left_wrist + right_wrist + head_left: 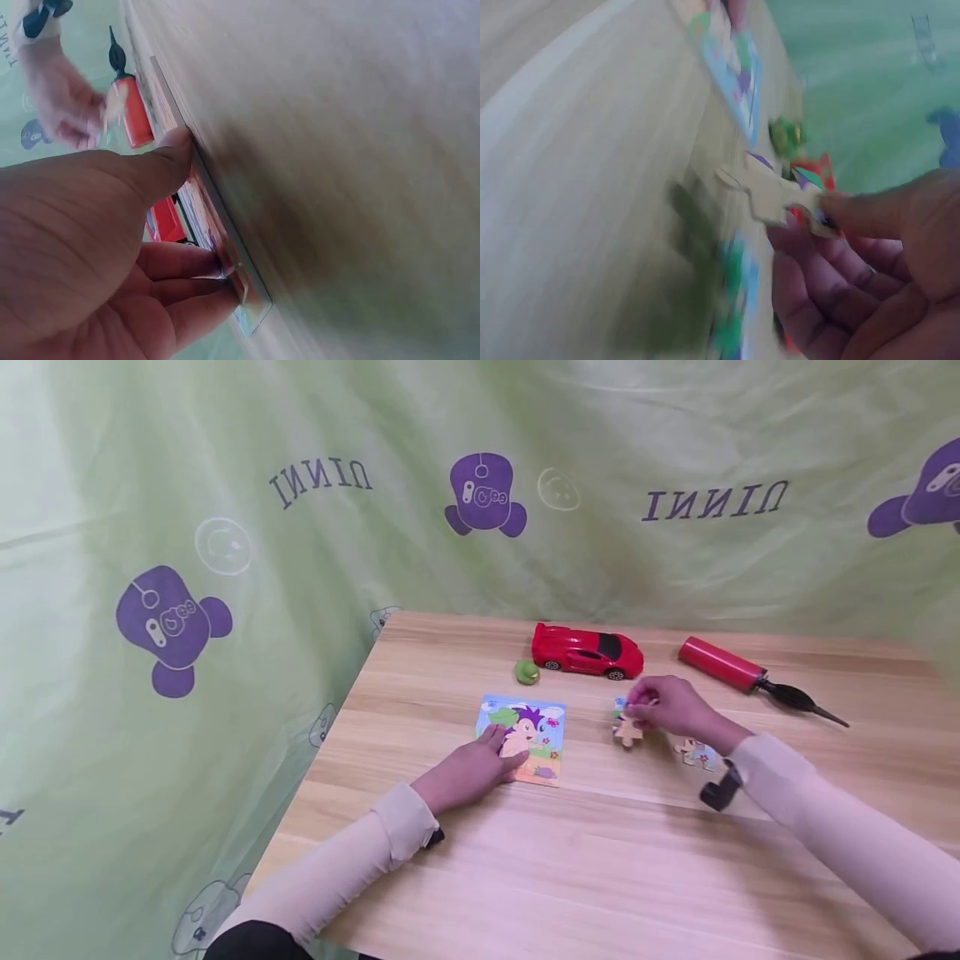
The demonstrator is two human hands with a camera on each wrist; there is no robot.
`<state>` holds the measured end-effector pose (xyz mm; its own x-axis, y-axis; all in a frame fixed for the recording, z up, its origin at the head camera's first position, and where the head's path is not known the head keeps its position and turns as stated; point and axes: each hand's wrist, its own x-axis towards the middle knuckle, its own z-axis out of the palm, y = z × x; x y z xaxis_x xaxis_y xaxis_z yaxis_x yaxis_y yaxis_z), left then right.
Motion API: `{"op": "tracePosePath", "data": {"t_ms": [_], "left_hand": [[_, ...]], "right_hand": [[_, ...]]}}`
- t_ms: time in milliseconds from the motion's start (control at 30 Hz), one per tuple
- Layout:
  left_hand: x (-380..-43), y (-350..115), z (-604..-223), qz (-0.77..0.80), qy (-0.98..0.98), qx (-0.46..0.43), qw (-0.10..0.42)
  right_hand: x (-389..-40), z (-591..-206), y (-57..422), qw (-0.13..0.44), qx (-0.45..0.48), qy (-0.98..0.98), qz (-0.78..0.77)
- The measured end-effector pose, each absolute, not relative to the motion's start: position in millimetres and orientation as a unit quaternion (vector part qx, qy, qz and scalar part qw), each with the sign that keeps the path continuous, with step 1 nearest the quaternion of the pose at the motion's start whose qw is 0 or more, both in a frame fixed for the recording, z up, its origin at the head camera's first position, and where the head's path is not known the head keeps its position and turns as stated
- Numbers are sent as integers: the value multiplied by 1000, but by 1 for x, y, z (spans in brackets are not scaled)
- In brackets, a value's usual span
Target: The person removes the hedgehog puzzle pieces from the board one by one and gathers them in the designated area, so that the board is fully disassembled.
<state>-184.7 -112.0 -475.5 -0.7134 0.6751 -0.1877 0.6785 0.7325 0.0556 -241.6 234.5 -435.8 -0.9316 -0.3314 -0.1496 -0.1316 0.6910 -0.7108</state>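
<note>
A flat picture puzzle [551, 739] with a purple-haired hedgehog lies on the table. My left hand [468, 772] rests on its front left part; the left wrist view shows the thumb [176, 154] against one edge and fingertips touching the picture. To the right, my right hand [675, 706] pinches a wooden puzzle piece [628, 733] above the table. In the right wrist view, bare wood shows on the piece [769, 196], with purple and green along its edges. Loose colored pieces [735, 300] lie below it, blurred. More puzzle pieces [696, 753] lie near my right wrist.
Behind the puzzle sit a small green toy [527, 672] and a red toy car [588, 652]. A red hand pump [723, 665] with a black nozzle lies at the back right. A green printed curtain [397, 543] hangs behind the wooden table [480, 868].
</note>
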Motion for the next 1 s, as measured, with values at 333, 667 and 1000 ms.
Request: {"op": "tracePosePath", "data": {"t_ms": [333,667,1000], "left_hand": [[-186,-96,-477,-4,918,385,94],[-184,-86,-474,-8,918,383,97],[-186,-88,-477,-11,920,380,96]], "right_hand": [[-234,-443,272,167,-126,911,-354],[-236,-453,280,135,-123,940,-288],[-236,-455,281,121,-122,945,-278]]}}
